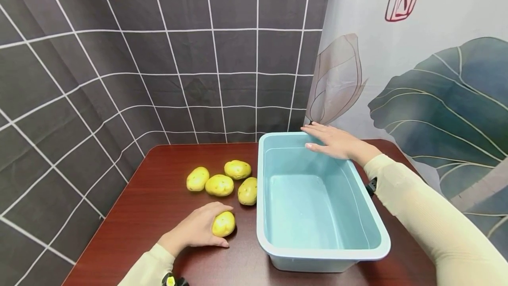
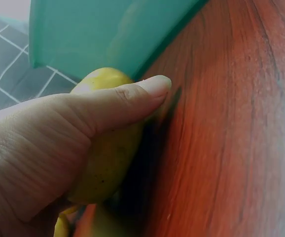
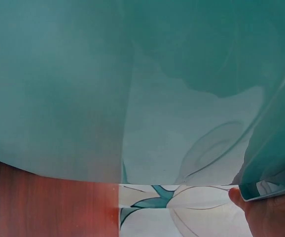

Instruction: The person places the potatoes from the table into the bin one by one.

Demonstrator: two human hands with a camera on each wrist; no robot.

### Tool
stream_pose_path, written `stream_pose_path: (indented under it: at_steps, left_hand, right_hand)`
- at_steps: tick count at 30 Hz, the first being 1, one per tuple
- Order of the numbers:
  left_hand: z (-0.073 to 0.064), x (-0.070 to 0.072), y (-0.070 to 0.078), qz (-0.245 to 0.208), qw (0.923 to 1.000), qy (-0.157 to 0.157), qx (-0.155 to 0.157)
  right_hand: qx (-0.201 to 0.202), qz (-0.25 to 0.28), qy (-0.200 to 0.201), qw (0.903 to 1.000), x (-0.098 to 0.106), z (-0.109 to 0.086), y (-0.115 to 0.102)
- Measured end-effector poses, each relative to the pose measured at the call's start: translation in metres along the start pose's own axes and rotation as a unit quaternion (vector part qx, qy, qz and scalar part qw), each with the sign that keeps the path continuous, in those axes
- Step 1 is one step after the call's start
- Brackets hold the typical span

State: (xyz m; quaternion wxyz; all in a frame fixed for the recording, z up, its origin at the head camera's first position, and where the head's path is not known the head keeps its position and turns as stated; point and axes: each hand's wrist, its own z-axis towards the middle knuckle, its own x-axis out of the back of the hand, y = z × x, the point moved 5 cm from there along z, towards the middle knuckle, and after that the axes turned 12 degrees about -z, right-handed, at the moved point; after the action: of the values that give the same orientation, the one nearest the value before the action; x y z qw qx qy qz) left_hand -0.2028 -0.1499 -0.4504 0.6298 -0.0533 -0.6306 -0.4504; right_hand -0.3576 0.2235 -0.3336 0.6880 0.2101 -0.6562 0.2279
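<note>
My left hand grips a yellow potato from its left side, over the table left of the tub. In the left wrist view the thumb lies across this potato; the other fingers are mostly hidden there. Several more potatoes lie in a loose group beyond that hand. A light blue plastic tub stands to the right, its inside bare. On its far right rim rests my right hand, fingers extended. Part of this hand shows at the tub's edge in the right wrist view.
Everything stands on a dark red wooden table. Behind it hangs a dark grey cloth with a white grid. A pale curtain with printed flower and leaf shapes hangs at the right. One potato lies close against the tub's left side.
</note>
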Motion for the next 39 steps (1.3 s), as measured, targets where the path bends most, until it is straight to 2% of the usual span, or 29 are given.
stream_pose_path:
  at_steps: [7, 20, 33, 39]
  left_hand:
    - [0.007, -0.007, -0.004, -0.017, 0.9996, 0.012, 0.021]
    - [0.009, -0.009, -0.008, -0.039, 0.9938, 0.093, 0.046]
    - [0.015, 0.01, 0.011, -0.048, 0.9812, 0.185, -0.025]
    - [0.019, 0.019, 0.023, -0.071, 0.976, 0.199, -0.052]
  right_hand:
    - [-0.005, 0.001, -0.001, 1.0, -0.002, 0.0, 0.001]
    - [-0.003, 0.001, -0.004, 1.0, 0.002, 0.001, -0.002]
    - [-0.01, 0.002, -0.005, 0.9999, 0.003, 0.001, -0.001]
    - [-0.016, 0.0, -0.007, 0.9998, 0.002, 0.001, 0.0]
